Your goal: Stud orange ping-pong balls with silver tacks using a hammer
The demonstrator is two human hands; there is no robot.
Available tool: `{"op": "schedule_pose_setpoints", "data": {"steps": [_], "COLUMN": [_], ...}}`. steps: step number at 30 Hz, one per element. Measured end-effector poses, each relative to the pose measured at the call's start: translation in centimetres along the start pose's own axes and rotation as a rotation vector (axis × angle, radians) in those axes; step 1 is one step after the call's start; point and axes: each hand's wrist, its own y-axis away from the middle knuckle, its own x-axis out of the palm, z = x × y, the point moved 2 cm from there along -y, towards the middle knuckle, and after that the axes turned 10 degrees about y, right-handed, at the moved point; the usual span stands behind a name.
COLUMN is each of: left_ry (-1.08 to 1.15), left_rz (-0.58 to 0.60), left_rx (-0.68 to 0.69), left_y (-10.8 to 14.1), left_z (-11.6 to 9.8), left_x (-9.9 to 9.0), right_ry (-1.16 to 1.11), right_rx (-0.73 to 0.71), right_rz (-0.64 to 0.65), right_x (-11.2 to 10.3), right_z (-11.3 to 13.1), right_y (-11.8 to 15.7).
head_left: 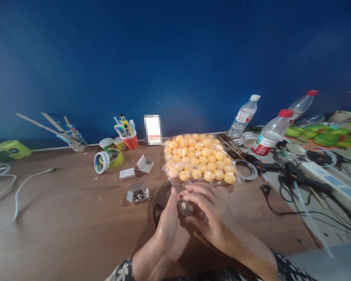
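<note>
A shiny, studded metallic ball (185, 207) sits between my two hands above the table. My left hand (170, 228) cups it from the left, thumb pointing up. From the right, my right hand (212, 214) curls its fingers over the ball's top and side. Behind my hands lies a dark, curved object (156, 205), mostly covered, so its kind is unclear. To the left stands a small open box (138, 196) of shiny metal tacks. Just beyond the hands rests a clear plastic bag of orange-yellow balls (199, 158).
Small white boxes (127, 173), tape rolls (101, 162) and a red cup of pens (130, 139) stand at the back left. A white cable (17, 195) lies far left. Bottles (270, 134), a glue gun (292, 173) and a power strip (333, 181) crowd the right.
</note>
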Motion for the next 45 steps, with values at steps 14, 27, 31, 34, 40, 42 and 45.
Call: {"op": "schedule_pose_setpoints", "data": {"steps": [14,27,31,34,40,42,45], "left_ry": [-0.093,-0.041,-0.059,-0.079,-0.138,-0.146,-0.179], "left_rz": [-0.173,-0.293,-0.270,-0.136,0.025,-0.028,-0.127], "left_rx": [0.019,0.047,0.004,0.052,0.017,0.078,0.173], "left_y": [-0.1,0.1,0.1,0.4,0.8,0.7,0.2], "left_z": [-0.5,0.2,-0.1,-0.6,-1.3,-1.5,-1.6], "left_x": [0.0,-0.9,-1.0,-0.3,0.7,0.7,0.7], "right_ry": [0.021,0.044,0.008,-0.062,-0.148,-0.138,-0.098], "right_rx": [-0.088,-0.215,-0.231,-0.159,0.139,0.104,-0.044], "right_rz": [0.118,-0.002,0.016,0.052,0.044,0.038,0.032], "right_x": [-0.4,0.8,0.6,0.2,-0.1,0.1,0.8], "right_z": [0.7,1.6,1.3,0.7,-0.2,0.0,0.4], "right_y": [-0.5,0.0,-0.2,-0.3,-0.4,-0.7,-1.4]}}
